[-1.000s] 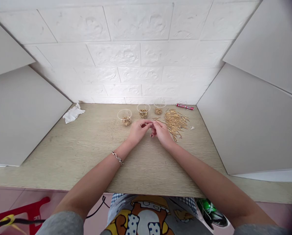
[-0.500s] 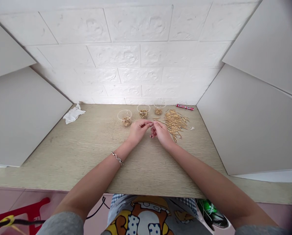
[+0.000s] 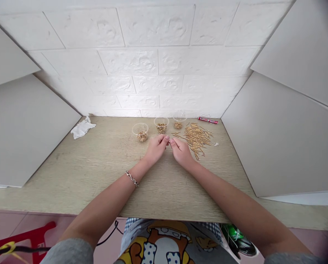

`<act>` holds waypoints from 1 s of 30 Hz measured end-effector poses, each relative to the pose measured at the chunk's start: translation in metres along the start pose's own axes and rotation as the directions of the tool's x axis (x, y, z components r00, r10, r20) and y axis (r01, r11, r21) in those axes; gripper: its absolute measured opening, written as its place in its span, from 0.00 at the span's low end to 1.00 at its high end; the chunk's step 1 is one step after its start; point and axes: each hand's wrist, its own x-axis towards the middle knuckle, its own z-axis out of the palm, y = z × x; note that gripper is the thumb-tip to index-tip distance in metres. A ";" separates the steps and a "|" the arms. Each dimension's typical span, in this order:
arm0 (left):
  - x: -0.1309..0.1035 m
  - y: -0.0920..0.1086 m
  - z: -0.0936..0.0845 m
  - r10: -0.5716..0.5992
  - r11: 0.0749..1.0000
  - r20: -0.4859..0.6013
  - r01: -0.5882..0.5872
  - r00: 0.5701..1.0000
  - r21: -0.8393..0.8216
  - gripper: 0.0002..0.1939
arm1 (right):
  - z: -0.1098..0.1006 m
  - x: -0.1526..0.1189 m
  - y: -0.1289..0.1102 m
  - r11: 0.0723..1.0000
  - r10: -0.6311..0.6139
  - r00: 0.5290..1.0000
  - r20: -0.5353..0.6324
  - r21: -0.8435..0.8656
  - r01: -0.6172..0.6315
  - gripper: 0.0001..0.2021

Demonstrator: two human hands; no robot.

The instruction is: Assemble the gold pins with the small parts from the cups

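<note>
From my remote station I view the left hand [image 3: 156, 148] and right hand [image 3: 182, 152] angled inward over the table [image 3: 98, 165], thumbs uppermost, fingers curled. Each grip pinches a small piece [image 3: 169, 141], too tiny for me to identify; golden pins [image 3: 196, 135] lie heaped beyond the right hand.

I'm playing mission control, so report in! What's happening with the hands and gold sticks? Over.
Left hand and right hand pinched shut, close together; anything held too small to tell. Gold sticks piled beside right hand. Three clear cups just beyond.
</note>
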 end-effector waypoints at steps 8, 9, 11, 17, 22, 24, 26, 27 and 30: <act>0.001 -0.002 0.003 -0.054 0.991 0.082 0.064 0.995 -0.120 0.20 | 0.001 -0.002 -0.005 0.999 -0.037 0.999 0.024 0.004 0.037 0.11; 0.002 -0.003 0.004 -0.072 0.986 0.086 0.084 0.994 -0.141 0.19 | 0.001 -0.001 -0.005 1.000 -0.021 1.000 0.017 0.005 0.021 0.11; 0.004 -0.006 0.004 -0.109 0.976 0.091 0.124 0.990 -0.177 0.16 | 0.000 0.001 -0.003 0.999 0.030 1.000 0.002 0.022 -0.031 0.09; 0.008 -0.011 0.003 -0.203 0.941 0.028 0.203 0.979 -0.270 0.18 | 0.000 0.005 0.002 0.986 0.151 0.988 -0.024 0.079 -0.149 0.10; 0.004 -0.011 0.001 -0.182 0.935 0.117 0.209 0.976 -0.287 0.27 | -0.002 0.002 0.001 0.983 0.180 0.983 0.026 0.023 -0.181 0.17; 0.004 -0.010 0.001 -0.186 0.924 0.137 0.220 0.973 -0.312 0.24 | -0.002 0.001 0.002 0.983 0.180 0.983 0.027 0.032 -0.181 0.18; 0.005 -0.011 0.002 -0.191 0.905 0.148 0.232 0.970 -0.355 0.21 | -0.002 0.001 0.003 0.977 0.204 0.979 0.025 0.065 -0.205 0.17; 0.006 -0.011 0.002 -0.197 0.895 0.152 0.241 0.969 -0.375 0.19 | -0.002 0.001 0.004 0.971 0.222 0.975 0.024 0.088 -0.223 0.17; 0.008 -0.013 0.002 -0.230 0.857 0.169 0.282 0.958 -0.432 0.16 | -0.003 0.003 0.007 0.945 0.276 0.961 0.020 0.175 -0.275 0.15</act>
